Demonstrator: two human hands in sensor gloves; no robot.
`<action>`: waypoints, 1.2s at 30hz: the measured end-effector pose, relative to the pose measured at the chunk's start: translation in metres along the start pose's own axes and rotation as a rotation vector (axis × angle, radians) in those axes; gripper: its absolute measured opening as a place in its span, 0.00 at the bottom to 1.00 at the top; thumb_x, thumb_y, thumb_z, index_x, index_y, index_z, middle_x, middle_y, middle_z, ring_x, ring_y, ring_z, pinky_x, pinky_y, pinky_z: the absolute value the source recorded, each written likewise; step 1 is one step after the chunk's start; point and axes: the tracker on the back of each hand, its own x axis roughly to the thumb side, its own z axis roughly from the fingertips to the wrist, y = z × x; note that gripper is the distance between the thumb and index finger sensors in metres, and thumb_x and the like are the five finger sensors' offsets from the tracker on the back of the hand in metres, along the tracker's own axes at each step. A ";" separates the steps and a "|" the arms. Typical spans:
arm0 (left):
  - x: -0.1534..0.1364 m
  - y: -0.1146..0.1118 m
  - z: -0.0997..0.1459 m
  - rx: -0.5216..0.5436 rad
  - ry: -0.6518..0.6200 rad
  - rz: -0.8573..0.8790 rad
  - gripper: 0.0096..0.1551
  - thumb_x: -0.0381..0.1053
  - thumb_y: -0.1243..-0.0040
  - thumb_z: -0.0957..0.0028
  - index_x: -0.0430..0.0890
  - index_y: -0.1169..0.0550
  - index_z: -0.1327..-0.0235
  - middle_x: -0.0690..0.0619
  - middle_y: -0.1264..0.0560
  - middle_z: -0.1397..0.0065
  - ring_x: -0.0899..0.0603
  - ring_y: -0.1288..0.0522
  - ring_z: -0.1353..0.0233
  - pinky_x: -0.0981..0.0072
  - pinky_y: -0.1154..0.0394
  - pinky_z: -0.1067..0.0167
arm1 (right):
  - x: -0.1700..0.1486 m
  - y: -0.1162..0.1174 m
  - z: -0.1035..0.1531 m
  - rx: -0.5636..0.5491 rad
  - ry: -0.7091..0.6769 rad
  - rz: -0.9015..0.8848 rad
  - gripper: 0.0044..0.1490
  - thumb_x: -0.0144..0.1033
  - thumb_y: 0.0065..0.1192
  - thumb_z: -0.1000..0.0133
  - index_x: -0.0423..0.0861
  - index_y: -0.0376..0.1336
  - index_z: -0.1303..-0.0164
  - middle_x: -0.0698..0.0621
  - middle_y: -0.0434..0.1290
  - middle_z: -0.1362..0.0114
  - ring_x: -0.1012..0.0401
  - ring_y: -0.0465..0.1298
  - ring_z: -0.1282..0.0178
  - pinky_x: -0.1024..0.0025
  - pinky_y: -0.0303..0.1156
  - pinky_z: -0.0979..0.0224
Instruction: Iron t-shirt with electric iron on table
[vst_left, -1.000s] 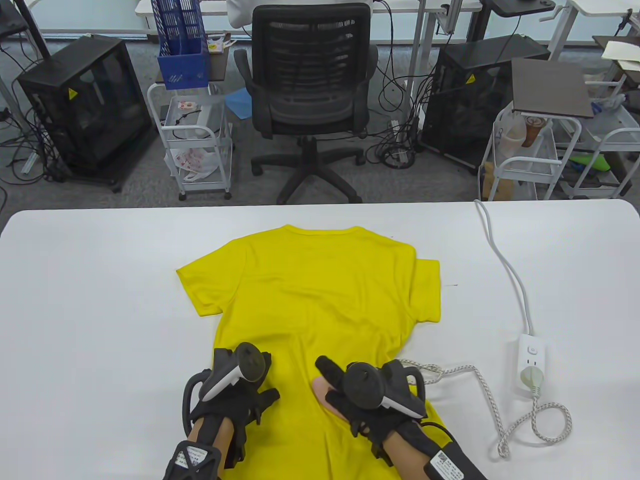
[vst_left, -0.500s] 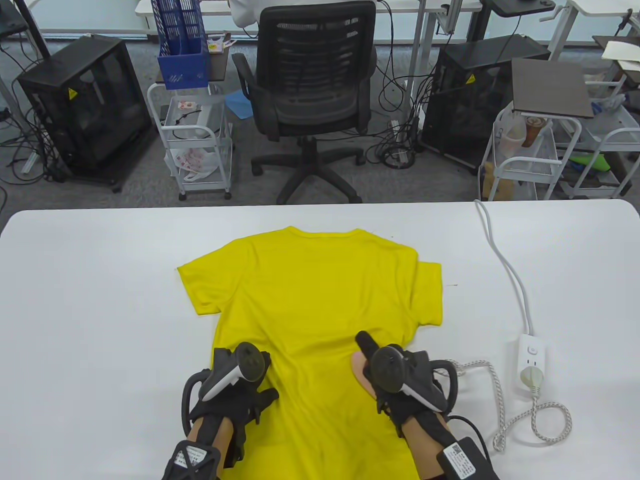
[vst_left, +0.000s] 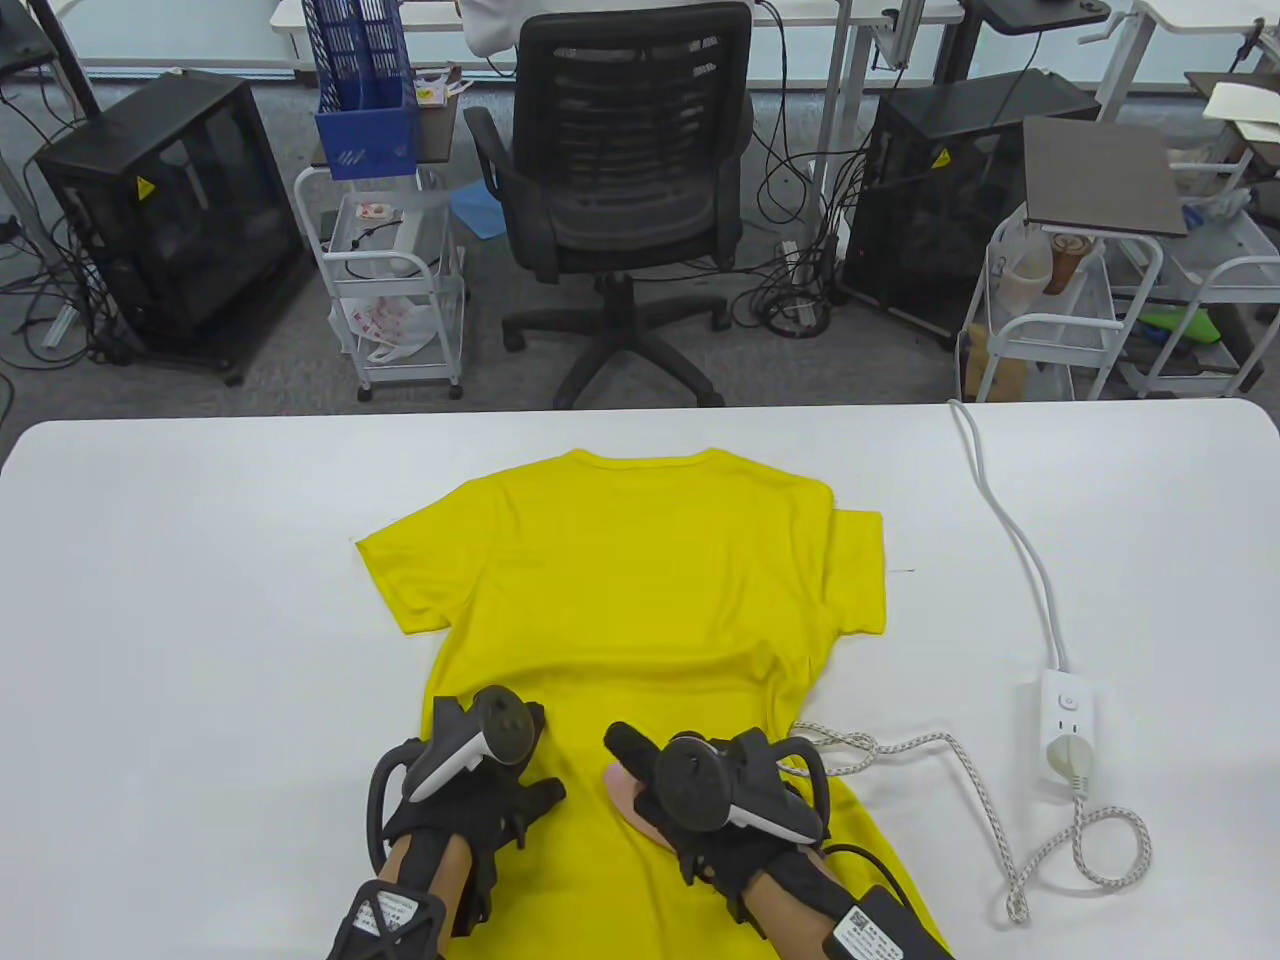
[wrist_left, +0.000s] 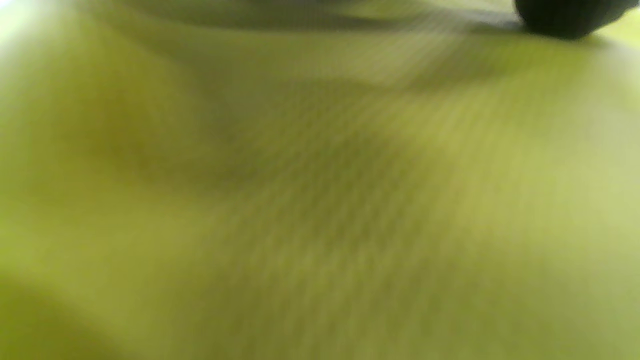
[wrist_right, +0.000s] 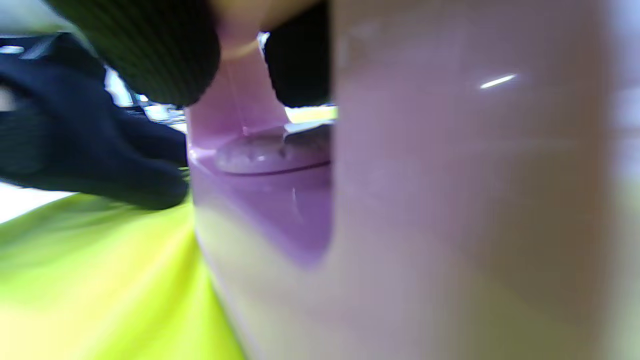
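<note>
A yellow t-shirt (vst_left: 620, 590) lies flat on the white table (vst_left: 180, 600), collar away from me. My right hand (vst_left: 700, 800) grips the handle of a pink iron (vst_left: 628, 795) that sits on the shirt's lower middle; most of the iron is hidden under the hand. In the right wrist view the pink iron (wrist_right: 425, 190) fills the frame with my gloved fingers (wrist_right: 145, 50) around its handle. My left hand (vst_left: 480, 790) rests flat on the shirt's lower left part. The left wrist view shows only blurred yellow shirt cloth (wrist_left: 320, 200) and one fingertip (wrist_left: 565, 15).
The iron's braided cord (vst_left: 1000, 810) loops on the table at the right and plugs into a white power strip (vst_left: 1066, 735), whose white cable (vst_left: 1010, 520) runs off the far edge. An office chair (vst_left: 620, 200) and carts stand beyond the table.
My right hand moved the iron right and away across the shirt, then back left and toward me. The cord shifted with it. My left hand stayed in place.
</note>
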 end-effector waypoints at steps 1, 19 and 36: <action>0.000 0.000 0.000 -0.001 0.000 0.002 0.50 0.76 0.48 0.55 0.71 0.57 0.25 0.56 0.66 0.16 0.33 0.68 0.15 0.26 0.57 0.25 | 0.004 0.001 0.001 -0.002 -0.012 -0.001 0.41 0.53 0.68 0.51 0.74 0.52 0.29 0.46 0.75 0.43 0.55 0.81 0.64 0.53 0.77 0.54; 0.008 0.001 0.003 0.005 -0.047 -0.005 0.54 0.77 0.46 0.57 0.67 0.56 0.22 0.54 0.64 0.15 0.32 0.66 0.15 0.25 0.55 0.25 | -0.061 -0.021 0.010 -0.110 0.274 -0.005 0.41 0.52 0.69 0.50 0.73 0.52 0.28 0.45 0.76 0.43 0.55 0.81 0.65 0.53 0.77 0.55; 0.006 -0.002 0.001 -0.017 -0.031 -0.007 0.53 0.77 0.45 0.57 0.71 0.57 0.24 0.56 0.66 0.16 0.33 0.68 0.15 0.26 0.57 0.24 | -0.094 -0.019 0.014 -0.149 0.401 0.072 0.42 0.52 0.68 0.51 0.73 0.51 0.28 0.46 0.76 0.44 0.56 0.81 0.65 0.54 0.77 0.55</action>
